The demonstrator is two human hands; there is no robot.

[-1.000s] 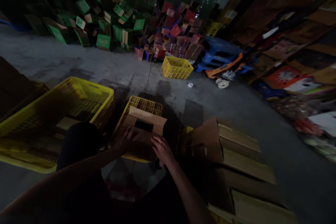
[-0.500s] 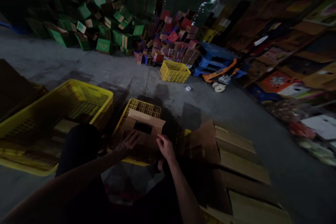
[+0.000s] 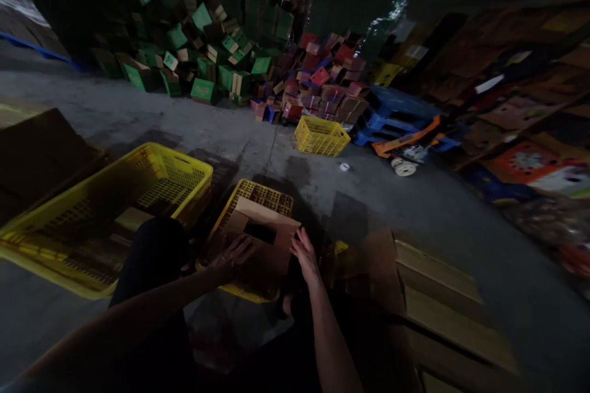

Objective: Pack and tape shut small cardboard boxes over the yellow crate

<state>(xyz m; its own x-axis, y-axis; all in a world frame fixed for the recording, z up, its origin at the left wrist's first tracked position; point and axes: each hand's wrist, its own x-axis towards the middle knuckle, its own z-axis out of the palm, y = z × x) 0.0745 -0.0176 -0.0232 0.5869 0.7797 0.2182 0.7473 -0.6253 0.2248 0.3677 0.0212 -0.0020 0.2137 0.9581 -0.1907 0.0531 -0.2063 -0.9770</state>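
Note:
A brown cardboard box (image 3: 271,253) rests on an upturned-looking yellow plastic crate (image 3: 263,192) between my knees. Its top flaps are partly folded in, leaving a dark rectangular gap in the middle. My left hand (image 3: 237,253) lies on the near left part of the box, fingers spread. At the box's right edge is my right hand (image 3: 304,253), its fingers stretched out and touching or very close to the cardboard; the dim light hides exact contact.
To the left stands a large yellow basket (image 3: 184,166) with cardboard inside. Flattened cartons (image 3: 454,313) stack at right. Ahead are a small yellow crate (image 3: 321,136), an orange pallet jack (image 3: 408,138), blue pallets (image 3: 391,104) and heaped green boxes (image 3: 203,90).
The box's far flap has come down flatter. My right hand has opened its fingers along the box's right edge. The view has swung left, so everything sits farther right.

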